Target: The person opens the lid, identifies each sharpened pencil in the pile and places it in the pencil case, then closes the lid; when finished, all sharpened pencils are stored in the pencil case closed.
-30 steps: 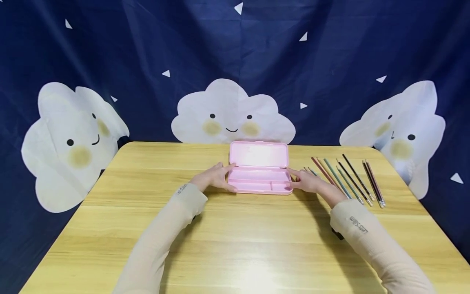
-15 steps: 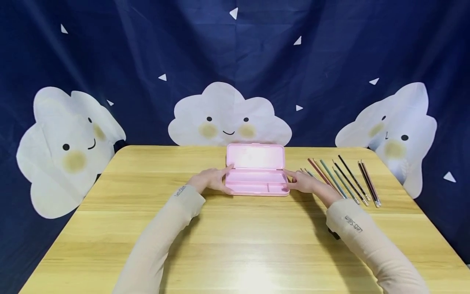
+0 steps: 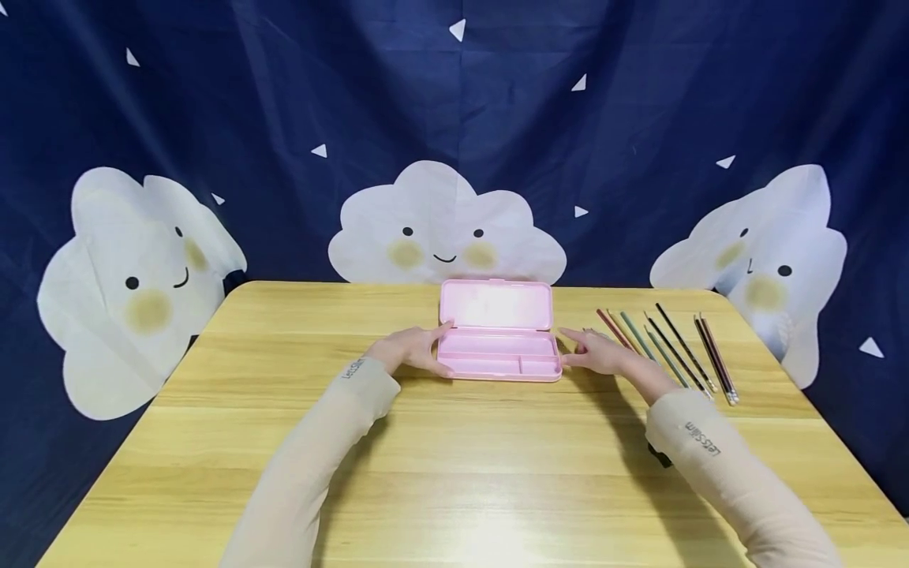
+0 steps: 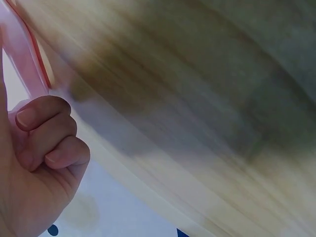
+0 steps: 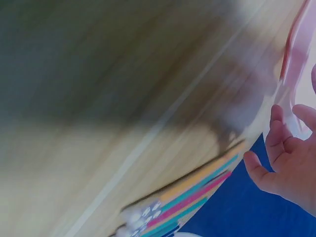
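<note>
A pink pencil case (image 3: 501, 341) lies on the wooden table with its lid raised at the back. Its base has a long rear compartment and two smaller ones in front, all without contents. My left hand (image 3: 412, 348) grips the left end, index finger near the hinge and thumb at the front corner. In the left wrist view, the other fingers (image 4: 47, 131) are curled in beside the case. Just off the right end is my right hand (image 3: 600, 352), holding nothing, its fingers loosely bent and spread in the right wrist view.
Several pencils (image 3: 716, 359) lie fanned out right of the case, some partly hidden behind the right hand. The wooden table (image 3: 454, 450) ends at the back against a dark blue curtain (image 3: 611, 142) with white cloud faces.
My right hand has let go of the case's right end and shifted slightly right. The left hand keeps its place; the case stays put, and the head view shifts a little.
</note>
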`<state>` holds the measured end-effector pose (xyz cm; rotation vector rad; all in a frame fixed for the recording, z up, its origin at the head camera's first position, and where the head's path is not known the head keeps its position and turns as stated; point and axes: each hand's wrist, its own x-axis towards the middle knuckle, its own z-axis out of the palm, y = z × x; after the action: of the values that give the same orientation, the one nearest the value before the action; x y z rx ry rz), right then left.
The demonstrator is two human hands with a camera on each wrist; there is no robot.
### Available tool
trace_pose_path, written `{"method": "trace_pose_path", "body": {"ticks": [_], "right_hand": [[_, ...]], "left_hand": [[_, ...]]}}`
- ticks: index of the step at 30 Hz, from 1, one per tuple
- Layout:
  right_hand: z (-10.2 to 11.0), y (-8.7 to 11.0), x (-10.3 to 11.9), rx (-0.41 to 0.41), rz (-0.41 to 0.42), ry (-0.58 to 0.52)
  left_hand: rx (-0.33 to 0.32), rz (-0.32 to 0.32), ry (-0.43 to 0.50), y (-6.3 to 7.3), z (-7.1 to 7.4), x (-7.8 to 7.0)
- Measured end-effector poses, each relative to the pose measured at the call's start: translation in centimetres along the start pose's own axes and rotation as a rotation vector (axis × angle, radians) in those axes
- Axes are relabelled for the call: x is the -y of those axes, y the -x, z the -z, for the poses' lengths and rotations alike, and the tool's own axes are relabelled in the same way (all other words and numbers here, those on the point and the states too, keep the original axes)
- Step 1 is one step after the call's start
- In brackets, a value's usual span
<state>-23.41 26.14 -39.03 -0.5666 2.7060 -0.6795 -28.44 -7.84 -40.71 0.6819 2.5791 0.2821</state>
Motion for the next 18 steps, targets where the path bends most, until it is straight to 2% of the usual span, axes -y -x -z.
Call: {"method": "trace_pose_path", "body": {"ticks": [5, 9, 16, 18], "right_hand": [[1.1, 1.4, -1.1, -0.069, 0.041, -0.014], [2.1, 2.9, -2.3, -0.13, 0.019, -0.01], [3.5, 5.1, -5.3, -0.199, 0.029, -0.088], [3.7, 5.8, -6.1, -0.208, 0.002, -0.092]], "left_hand": [[0.001, 0.003, -0.009, 0.1, 0.1, 0.0], [0.002, 0.001, -0.008, 0.2, 0.1, 0.1], [0.002, 0.004, -0.005, 0.3, 0.2, 0.2], [0.001, 0.005, -0.005, 0.3, 0.2, 0.2]]}}
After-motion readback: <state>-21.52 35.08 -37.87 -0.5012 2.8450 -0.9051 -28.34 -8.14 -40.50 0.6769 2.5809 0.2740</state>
